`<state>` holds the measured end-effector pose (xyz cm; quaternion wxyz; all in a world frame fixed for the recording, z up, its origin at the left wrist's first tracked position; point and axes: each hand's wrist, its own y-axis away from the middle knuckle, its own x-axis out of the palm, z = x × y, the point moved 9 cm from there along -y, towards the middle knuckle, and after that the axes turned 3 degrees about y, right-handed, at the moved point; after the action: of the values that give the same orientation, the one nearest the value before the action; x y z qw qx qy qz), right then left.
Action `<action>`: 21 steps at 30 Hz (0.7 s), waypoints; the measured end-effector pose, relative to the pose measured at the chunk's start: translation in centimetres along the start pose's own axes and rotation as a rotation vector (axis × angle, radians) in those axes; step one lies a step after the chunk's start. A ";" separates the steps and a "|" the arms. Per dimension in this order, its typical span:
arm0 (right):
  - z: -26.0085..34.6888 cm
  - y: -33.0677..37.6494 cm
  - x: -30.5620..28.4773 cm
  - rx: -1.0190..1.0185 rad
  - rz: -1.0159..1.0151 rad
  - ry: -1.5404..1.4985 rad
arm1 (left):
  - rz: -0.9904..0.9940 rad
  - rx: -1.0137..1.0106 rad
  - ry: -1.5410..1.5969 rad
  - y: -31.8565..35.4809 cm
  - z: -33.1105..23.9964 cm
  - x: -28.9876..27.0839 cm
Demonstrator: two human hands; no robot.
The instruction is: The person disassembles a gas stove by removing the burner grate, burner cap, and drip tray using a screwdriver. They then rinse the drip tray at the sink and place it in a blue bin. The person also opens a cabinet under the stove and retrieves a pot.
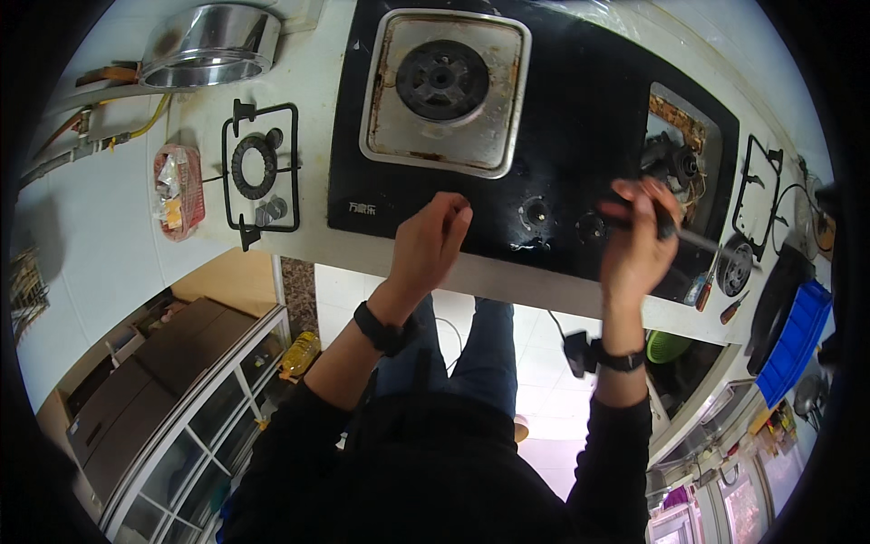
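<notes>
A pale kitchen counter (118, 218) runs across the view, and a black glass gas hob (580, 109) lies on it, partly taken apart. Its left burner sits in a stained steel tray (390, 136); the right burner opening (675, 145) is stripped bare and rusty inside. The person's right hand (639, 240) is closed in a fist round a dark-handled screwdriver (675, 228), whose shaft points right past the hob's front right corner. The left hand (433, 240) hovers loosely curled, fingers drawn together, at the hob's front edge beside two small knob stems (536, 214); whether it touches the glass cannot be told. A steel pot (210, 43) stands at the far left. A black pan support (260, 172) lies on the counter left of the hob, a burner ring inside it, with a small plastic bag (177, 190) of bits next to it. Another pan support (759, 181) and burner cap (736, 267) lie right of the hob
</notes>
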<state>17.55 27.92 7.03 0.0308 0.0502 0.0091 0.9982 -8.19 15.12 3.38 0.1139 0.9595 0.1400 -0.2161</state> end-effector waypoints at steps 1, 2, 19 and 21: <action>-0.4 -0.4 3.1 -0.014 -0.021 -0.062 | -0.030 0.018 0.005 -0.9 0.4 -1.0; -0.8 -0.9 5.7 -0.033 -0.017 -0.145 | -0.058 0.035 0.010 -2.0 0.9 -2.0; -4.2 -6.4 20.7 -0.016 0.173 0.120 | 0.006 -0.030 0.056 -8.2 5.2 -8.2; -4.2 -6.6 21.2 -0.061 0.196 -0.029 | -0.005 -0.020 0.056 -8.2 5.2 -8.4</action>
<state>-3.53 35.74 4.86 -0.0651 0.0644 -0.0267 0.9954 -20.13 19.48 1.24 0.1191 0.9637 0.1478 -0.1880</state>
